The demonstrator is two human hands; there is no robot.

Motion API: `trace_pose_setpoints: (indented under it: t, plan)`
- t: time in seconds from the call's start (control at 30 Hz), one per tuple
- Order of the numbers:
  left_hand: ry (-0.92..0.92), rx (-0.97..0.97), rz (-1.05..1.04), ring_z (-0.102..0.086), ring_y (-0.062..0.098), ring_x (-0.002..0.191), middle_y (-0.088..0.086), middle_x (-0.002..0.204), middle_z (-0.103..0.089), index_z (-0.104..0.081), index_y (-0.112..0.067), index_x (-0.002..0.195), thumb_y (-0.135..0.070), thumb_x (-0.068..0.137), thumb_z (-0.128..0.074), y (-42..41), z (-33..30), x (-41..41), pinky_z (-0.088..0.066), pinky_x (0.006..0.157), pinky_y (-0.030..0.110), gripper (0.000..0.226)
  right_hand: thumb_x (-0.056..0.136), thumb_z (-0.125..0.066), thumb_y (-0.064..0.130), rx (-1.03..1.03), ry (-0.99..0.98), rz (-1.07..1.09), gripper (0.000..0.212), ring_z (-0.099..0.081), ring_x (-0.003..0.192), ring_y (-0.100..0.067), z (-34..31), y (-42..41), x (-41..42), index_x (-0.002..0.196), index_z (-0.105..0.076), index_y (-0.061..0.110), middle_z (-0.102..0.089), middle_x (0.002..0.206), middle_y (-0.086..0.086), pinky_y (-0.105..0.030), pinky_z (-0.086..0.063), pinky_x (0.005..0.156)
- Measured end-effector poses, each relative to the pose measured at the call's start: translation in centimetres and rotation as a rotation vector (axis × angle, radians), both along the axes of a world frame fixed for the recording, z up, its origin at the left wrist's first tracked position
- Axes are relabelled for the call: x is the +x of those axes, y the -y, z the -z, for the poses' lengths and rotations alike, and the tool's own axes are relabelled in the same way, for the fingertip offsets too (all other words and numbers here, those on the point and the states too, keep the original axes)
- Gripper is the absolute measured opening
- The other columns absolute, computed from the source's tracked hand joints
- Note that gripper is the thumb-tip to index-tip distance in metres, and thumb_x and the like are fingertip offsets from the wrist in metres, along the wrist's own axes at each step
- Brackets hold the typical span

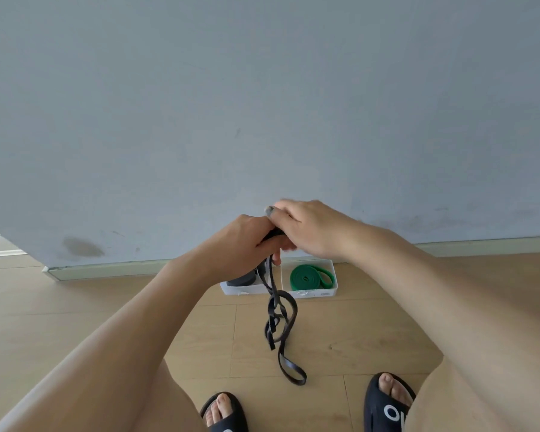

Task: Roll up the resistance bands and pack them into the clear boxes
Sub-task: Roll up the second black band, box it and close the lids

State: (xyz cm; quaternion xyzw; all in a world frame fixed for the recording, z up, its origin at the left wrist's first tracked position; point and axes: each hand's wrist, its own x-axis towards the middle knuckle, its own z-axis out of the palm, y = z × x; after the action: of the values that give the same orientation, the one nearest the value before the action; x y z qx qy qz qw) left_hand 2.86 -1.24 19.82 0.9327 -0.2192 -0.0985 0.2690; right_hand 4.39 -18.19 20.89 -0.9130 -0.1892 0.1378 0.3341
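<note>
Here, both hands (275,235) gripping black band (278,319)

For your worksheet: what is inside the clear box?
Clear box: a rolled green band on the right, a dark roll on the left, partly hidden by the left hand.

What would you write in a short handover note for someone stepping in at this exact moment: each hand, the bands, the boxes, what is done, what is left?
Left hand and right hand: both closed on the top of the black band, roll barely started; its tail hangs in loops down to the floor.
Clear boxes sit by the wall.
Done: green band coiled in the right box; a dark roll in the left.
Left: finish rolling the black band and pack it.
</note>
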Motion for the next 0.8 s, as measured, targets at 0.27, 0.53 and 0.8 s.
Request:
trace_pose_setpoints:
  t: [0.27, 0.53, 0.8]
  plan:
    - [-0.046, -0.116, -0.081, -0.072, 0.002, 0.077, -0.01, 0.086, -0.077, -0.047, -0.026, 0.091, -0.024, 0.094, -0.07, -0.6, 0.3, 0.0, -0.049, 0.071, 0.018, 0.024, 0.1, -0.06, 0.029, 0.075, 0.029, 0.063, 0.027, -0.045, 0.059, -0.014, -0.6, 1.5, 1.1, 0.079, -0.066, 0.013, -0.052, 0.065, 0.001, -0.029, -0.036, 0.059]
    - [-0.135, -0.242, -0.091, -0.074, 0.014, 0.09, 0.0, 0.085, -0.067, -0.057, -0.009, 0.09, -0.025, 0.095, -0.072, -0.6, 0.7, 0.2, -0.056, 0.091, 0.043, 0.022, 0.104, -0.058, 0.028, 0.433, -0.035, 0.154, 0.028, -0.042, 0.059, -0.019, -1.4, 1.9, 0.8, 0.086, -0.073, 0.012, -0.043, 0.053, 0.011, -0.038, -0.038, 0.064]
    - [-0.357, -0.465, -0.086, -0.07, 0.01, 0.115, 0.0, 0.118, -0.077, -0.065, 0.004, 0.109, -0.02, 0.104, -0.059, -0.8, 0.3, 0.0, -0.052, 0.105, 0.03, 0.026, 0.103, -0.057, 0.012, 0.746, -0.155, 0.159, 0.015, -0.03, 0.05, -0.011, -1.9, 1.9, 0.8, 0.103, -0.067, 0.0, -0.031, 0.063, -0.003, -0.031, -0.055, 0.062]
